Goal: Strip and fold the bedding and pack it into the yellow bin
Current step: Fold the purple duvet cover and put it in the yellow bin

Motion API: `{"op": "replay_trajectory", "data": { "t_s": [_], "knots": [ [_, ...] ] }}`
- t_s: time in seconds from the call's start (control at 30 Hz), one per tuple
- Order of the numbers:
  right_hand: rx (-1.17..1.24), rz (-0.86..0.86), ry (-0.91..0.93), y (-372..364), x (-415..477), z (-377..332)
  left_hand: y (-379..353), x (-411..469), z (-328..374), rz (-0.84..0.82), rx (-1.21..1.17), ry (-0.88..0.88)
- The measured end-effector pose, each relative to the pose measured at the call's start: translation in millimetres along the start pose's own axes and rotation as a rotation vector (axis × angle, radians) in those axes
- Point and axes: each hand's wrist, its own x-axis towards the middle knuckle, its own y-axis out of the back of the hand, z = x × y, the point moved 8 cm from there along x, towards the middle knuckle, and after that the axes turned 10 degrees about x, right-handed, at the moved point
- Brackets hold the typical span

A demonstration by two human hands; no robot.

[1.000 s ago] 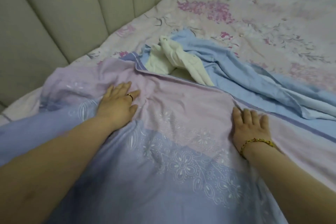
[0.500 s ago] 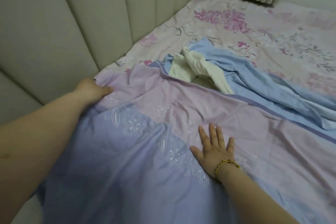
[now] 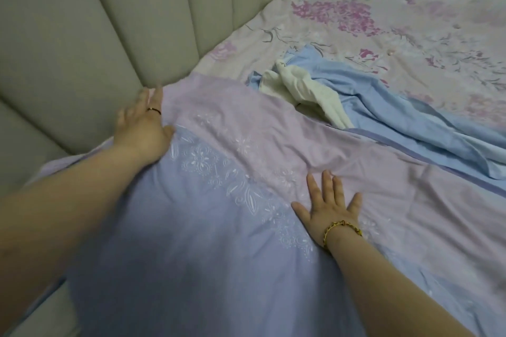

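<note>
Two hands lie flat on the lilac-and-blue duvet cover (image 3: 219, 241), which is spread over the near part of the bed with its embroidered band running between them. The left hand (image 3: 142, 128) reaches to the cover's far corner, just beside the padded headboard (image 3: 109, 35). Its fingers are stretched out along the cloth's edge, pinching nothing, and a ring (image 3: 154, 110) shows on one. The right hand (image 3: 331, 213), with a gold bracelet (image 3: 342, 229) at the wrist, presses down near the middle with fingers fanned wide. That pairing reads as smoothing: one palm pins the fabric so it cannot slide while the other pushes the corner out square, which a tidy fold needs. Beyond the cover, a light blue sheet (image 3: 410, 123) lies rumpled with a cream cloth (image 3: 304, 90) bunched on it, both resting on the floral sheet (image 3: 397, 22) that covers the mattress. The yellow bin is nowhere in view, so packing looks some way off, and the fold itself appears not yet begun.
</note>
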Motion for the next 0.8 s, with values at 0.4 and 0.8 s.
{"op": "replay_trajectory", "data": {
  "t_s": [0.4,0.8],
  "knots": [
    [0.073,0.271,0.205,-0.9,-111.3,88.7,-62.1,-206.8,114.8,-0.067,-0.048,-0.247],
    [0.314,0.472,-0.268,46.6,-174.7,374.2,-98.0,-297.9,384.7,-0.097,-0.051,-0.534]
  ]
}}
